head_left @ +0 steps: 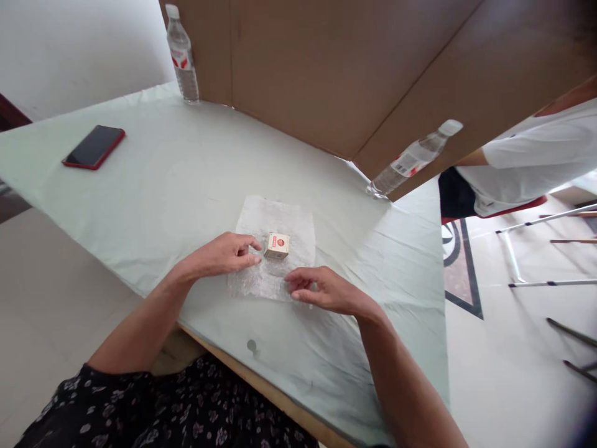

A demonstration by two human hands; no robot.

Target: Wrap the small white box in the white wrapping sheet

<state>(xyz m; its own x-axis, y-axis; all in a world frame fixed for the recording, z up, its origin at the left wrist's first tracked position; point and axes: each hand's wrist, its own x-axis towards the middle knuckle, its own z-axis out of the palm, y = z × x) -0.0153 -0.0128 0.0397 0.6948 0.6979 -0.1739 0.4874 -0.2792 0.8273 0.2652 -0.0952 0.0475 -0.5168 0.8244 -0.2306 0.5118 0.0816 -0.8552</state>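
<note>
A small cream box (277, 245) with red print rests near the middle of a sheet of clear bubble wrap (293, 218), which lies spread on the table. My left hand (231, 252) is just left of the box, over the wrap's left edge, its thumb and fingers apart with nothing between them. Lower right of the box is my right hand (324, 288), over the wrap's near right part. Its fingers are curved and its thumb stands off from them, with a gap between. Neither hand is on the box.
A tall cardboard panel (298, 74) stands across the table's far side. Water bottles stand against it, one at the left (183, 59) and one at the right (415, 158). A phone (94, 147) lies on the pale green tablecloth (153, 168). Beyond the panel sits a person in a white shirt (541, 155).
</note>
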